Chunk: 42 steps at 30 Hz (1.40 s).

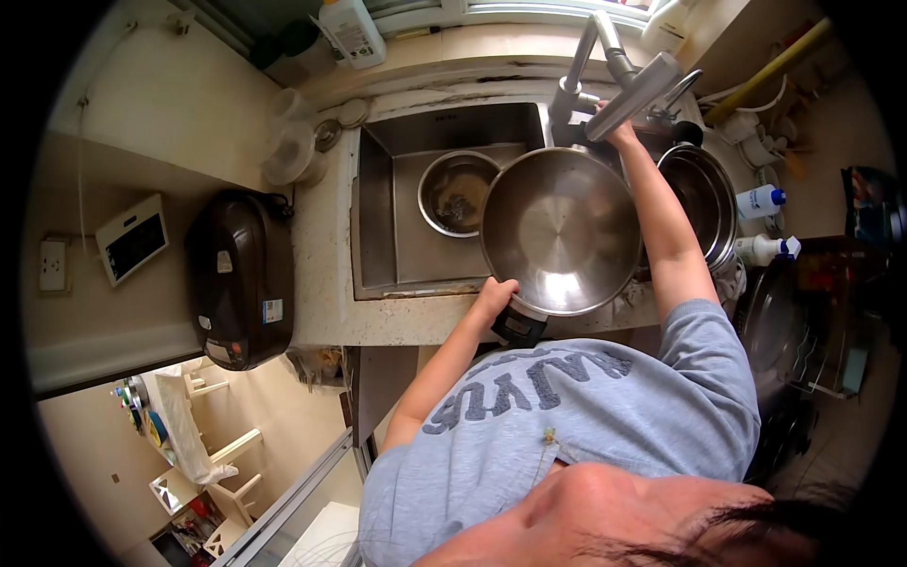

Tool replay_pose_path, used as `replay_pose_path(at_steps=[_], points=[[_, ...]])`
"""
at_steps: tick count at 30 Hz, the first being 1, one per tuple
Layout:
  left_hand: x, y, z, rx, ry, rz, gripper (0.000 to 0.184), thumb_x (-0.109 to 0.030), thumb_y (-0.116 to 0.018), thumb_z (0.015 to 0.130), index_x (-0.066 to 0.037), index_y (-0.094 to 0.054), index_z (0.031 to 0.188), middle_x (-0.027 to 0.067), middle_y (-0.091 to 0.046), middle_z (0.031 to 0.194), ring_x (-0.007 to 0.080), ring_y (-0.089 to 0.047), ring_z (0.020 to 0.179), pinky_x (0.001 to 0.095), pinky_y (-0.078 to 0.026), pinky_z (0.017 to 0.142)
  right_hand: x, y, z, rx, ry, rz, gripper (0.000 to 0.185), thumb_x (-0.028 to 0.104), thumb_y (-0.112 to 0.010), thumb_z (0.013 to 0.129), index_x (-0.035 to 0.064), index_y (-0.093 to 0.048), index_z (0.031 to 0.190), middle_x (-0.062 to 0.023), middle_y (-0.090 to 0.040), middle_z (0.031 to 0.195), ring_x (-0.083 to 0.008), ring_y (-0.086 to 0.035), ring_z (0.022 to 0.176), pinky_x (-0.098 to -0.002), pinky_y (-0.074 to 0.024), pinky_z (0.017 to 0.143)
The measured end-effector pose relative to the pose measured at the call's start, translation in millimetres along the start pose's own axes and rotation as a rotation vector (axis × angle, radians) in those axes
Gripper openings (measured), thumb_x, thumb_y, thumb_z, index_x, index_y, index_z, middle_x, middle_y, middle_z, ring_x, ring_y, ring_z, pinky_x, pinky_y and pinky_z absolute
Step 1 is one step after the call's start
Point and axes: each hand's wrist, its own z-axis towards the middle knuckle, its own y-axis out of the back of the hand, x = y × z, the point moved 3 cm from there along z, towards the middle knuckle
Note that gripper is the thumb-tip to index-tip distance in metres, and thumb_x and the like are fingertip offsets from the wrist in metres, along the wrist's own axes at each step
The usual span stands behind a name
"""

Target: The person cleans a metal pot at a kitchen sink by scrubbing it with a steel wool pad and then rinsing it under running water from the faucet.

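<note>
A wide stainless steel wok (567, 227) is tilted over the sink's middle, its shiny inside facing up. My left hand (496, 296) is closed on its near rim, thumb over the edge, beside the black handle (519, 326). My right hand (619, 132) reaches past the wok to the tap (638, 94); the spout hides most of its fingers, so their grip does not show. Partly behind the wok, a smaller steel pot (436, 219) stands in the left sink basin (389, 241), with murky water and dark bits in it.
Another deep steel pot (723, 203) is right of my right forearm. Bottles (756, 201) stand beyond it. On the left counter are a dark brown water boiler (241, 279) and clear plastic containers (287, 151). A white bottle (351, 33) is on the back ledge.
</note>
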Motion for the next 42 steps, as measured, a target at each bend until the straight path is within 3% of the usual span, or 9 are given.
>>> replay_pose_path(at_steps=[7,8,11,14,16,22,29,35,42], points=[[-4,-2,-2,0.006,-0.021,-0.007,0.023,-0.015,-0.055,0.069,0.007,-0.060,0.070,0.0055,-0.057,0.063,0.0157,-0.052,0.057,0.0309,-0.041,0.054,-2,-6,4,-0.086,0.006,-0.075,0.024,0.023,-0.056,0.084,-0.0001,-0.057,0.089,-0.0163,-0.059,0.078,-0.0256,-0.059,0.078,-0.0370,-0.0461,0.070],[-2,-1,-1,0.006,-0.024,-0.007,0.023,-0.015,-0.055,0.069,0.007,-0.060,0.070,0.0055,-0.057,0.063,0.0157,-0.052,0.057,0.0309,-0.041,0.054,-9,-8,10,-0.081,0.019,-0.083,0.034,0.034,-0.061,0.081,0.0006,-0.057,0.086,-0.0174,-0.059,0.077,-0.0287,-0.059,0.078,-0.0384,-0.0461,0.071],[1,-1,2,0.014,-0.046,0.006,0.023,-0.015,-0.055,0.069,0.007,-0.060,0.071,0.0061,-0.058,0.064,0.0159,-0.053,0.058,0.0305,-0.042,0.055,-9,1,18,-0.069,-0.043,-0.163,0.042,0.041,-0.064,0.078,0.0009,-0.058,0.087,-0.0175,-0.059,0.077,-0.0281,-0.060,0.078,-0.0369,-0.0467,0.070],[-2,-2,1,-0.014,-0.001,0.029,0.022,-0.014,-0.054,0.069,0.007,-0.060,0.071,0.0061,-0.058,0.065,0.0155,-0.053,0.060,0.0306,-0.042,0.055,-34,-17,39,0.039,-0.083,0.029,0.050,0.035,-0.065,0.080,-0.0012,-0.057,0.113,-0.0065,-0.061,0.080,-0.0146,-0.056,0.071,-0.0293,-0.0467,0.062],[-2,-2,2,-0.021,-0.015,0.022,0.022,-0.014,-0.054,0.069,0.007,-0.059,0.070,0.0055,-0.057,0.064,0.0150,-0.052,0.059,0.0303,-0.041,0.055,-29,-19,32,0.006,-0.088,0.142,0.048,0.030,-0.065,0.082,-0.0012,-0.055,0.117,-0.0039,-0.061,0.080,-0.0117,-0.055,0.069,-0.0282,-0.0462,0.061],[-1,0,2,-0.007,-0.030,0.024,0.020,-0.014,-0.053,0.070,0.005,-0.058,0.068,0.0027,-0.055,0.060,0.0126,-0.049,0.055,0.0289,-0.038,0.051,6,1,11,0.088,-0.135,0.278,0.035,0.016,-0.061,0.084,-0.0023,-0.056,0.114,-0.0004,-0.059,0.078,-0.0074,-0.052,0.067,-0.0230,-0.0427,0.056],[-4,0,0,0.004,-0.001,0.012,0.014,-0.011,-0.054,0.070,0.002,-0.058,0.069,0.0013,-0.055,0.063,0.0117,-0.048,0.057,0.0276,-0.038,0.053,10,5,9,0.143,-0.112,0.242,0.036,0.016,-0.062,0.084,-0.0019,-0.056,0.115,0.0002,-0.058,0.078,-0.0073,-0.052,0.067,-0.0227,-0.0435,0.057],[-7,-2,-2,-0.004,-0.033,0.002,0.019,-0.013,-0.053,0.069,0.005,-0.059,0.070,0.0027,-0.055,0.060,0.0132,-0.049,0.055,0.0293,-0.039,0.052,6,6,6,0.157,-0.156,0.519,0.033,0.015,-0.063,0.084,-0.0005,-0.059,0.113,-0.0009,-0.059,0.081,-0.0076,-0.053,0.068,-0.0222,-0.0453,0.059],[-2,0,3,-0.032,-0.031,0.010,0.020,-0.013,-0.053,0.069,0.006,-0.058,0.069,0.0036,-0.055,0.060,0.0137,-0.049,0.055,0.0298,-0.040,0.052,13,10,4,0.161,-0.178,0.512,0.035,0.015,-0.065,0.084,0.0024,-0.057,0.116,-0.0016,-0.060,0.089,-0.0090,-0.055,0.076,-0.0243,-0.0467,0.064]])
